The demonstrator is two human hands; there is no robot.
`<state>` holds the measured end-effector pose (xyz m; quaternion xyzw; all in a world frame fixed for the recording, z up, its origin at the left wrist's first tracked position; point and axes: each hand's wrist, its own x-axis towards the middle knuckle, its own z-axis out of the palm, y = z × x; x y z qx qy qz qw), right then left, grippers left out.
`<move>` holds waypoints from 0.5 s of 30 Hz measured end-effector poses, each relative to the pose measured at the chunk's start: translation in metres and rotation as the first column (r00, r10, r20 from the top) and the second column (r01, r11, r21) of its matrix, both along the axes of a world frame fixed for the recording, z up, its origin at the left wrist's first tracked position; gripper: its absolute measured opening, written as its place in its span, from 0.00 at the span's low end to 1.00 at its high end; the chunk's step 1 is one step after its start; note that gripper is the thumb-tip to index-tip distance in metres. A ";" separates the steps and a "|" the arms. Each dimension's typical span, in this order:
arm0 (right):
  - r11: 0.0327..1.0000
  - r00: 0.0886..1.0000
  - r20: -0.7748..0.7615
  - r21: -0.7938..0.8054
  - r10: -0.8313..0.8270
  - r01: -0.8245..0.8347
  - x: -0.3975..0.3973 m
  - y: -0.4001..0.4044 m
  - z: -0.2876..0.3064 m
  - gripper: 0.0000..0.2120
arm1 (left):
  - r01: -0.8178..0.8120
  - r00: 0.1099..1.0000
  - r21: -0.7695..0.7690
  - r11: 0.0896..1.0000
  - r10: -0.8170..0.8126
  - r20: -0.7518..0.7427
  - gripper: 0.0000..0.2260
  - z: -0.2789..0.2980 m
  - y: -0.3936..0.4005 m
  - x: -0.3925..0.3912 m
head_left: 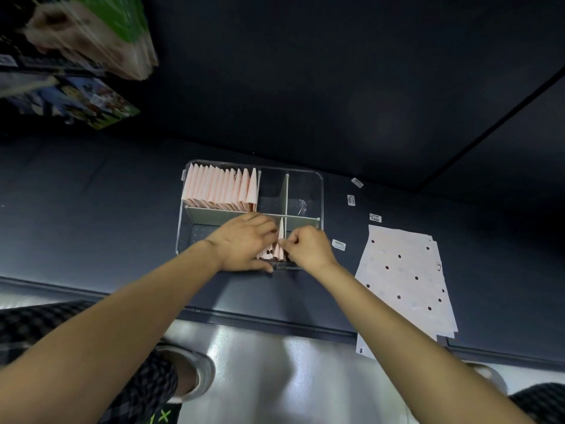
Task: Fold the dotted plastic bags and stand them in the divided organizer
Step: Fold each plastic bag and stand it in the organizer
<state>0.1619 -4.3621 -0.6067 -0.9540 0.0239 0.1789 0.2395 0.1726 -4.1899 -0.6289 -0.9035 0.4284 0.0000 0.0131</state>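
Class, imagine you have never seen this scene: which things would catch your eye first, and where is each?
First, the two hands meeting mid-frame over the clear divided organizer: the left hand steadies folded pink bags in a near compartment while the right hand pinches one. Next, the full row of folded bags standing in the far-left compartment, and the flat dotted bags lying to the right.

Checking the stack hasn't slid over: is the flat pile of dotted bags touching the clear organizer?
Apart. The head view shows dark tabletop between the flat dotted bags and the organizer.
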 end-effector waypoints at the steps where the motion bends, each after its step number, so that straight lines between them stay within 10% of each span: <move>1: 1.000 1.000 0.016 -0.008 -0.006 0.006 -0.001 0.001 -0.002 0.13 | -0.032 0.999 -0.020 0.999 0.032 -0.011 0.31 0.000 0.000 -0.002; 15: 0.990 0.959 0.261 0.053 0.113 -0.131 -0.074 -0.130 -0.015 0.15 | -0.066 0.993 -0.164 0.984 0.080 0.085 0.23 0.014 -0.029 -0.026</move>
